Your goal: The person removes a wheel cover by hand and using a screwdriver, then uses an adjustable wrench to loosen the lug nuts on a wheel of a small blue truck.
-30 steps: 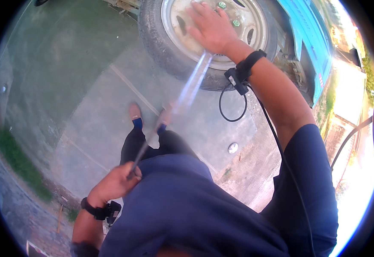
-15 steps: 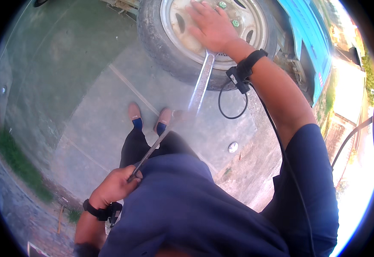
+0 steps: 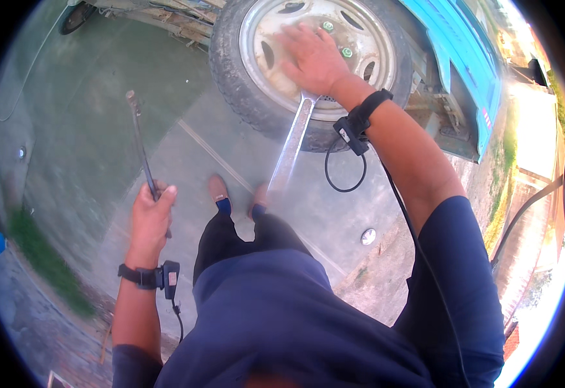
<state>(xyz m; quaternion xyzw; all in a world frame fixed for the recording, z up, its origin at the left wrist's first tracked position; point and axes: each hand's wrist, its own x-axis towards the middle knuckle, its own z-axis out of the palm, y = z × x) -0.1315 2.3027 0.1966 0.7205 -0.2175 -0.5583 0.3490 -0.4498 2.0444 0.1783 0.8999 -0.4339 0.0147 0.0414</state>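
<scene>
My left hand (image 3: 150, 216) is closed around a thin metal bar (image 3: 141, 142) with a thicker, knobbed far end, raised out to my left. My right hand (image 3: 313, 61) lies with its fingers spread on the middle of a truck wheel (image 3: 256, 71), which has a pale rim and a worn black tyre (image 3: 231, 77). A large silver wrench (image 3: 291, 143) sticks out from the wheel under my right palm and wrist, its shaft slanting toward me. My hand hides the wrench's far end. Green nuts (image 3: 346, 52) show beside my fingers.
The blue vehicle body (image 3: 473, 71) rises right of the wheel. Part of the underframe (image 3: 185, 13) and another wheel (image 3: 75, 18) show at far left. A round shiny object (image 3: 368, 237) lies on the concrete floor (image 3: 166, 136). A cable (image 3: 395, 187) runs along my right arm.
My left hand has swung the bar from across my front, pointing at the wrench, out to the left with its end up. My right hand stays on the wheel.
</scene>
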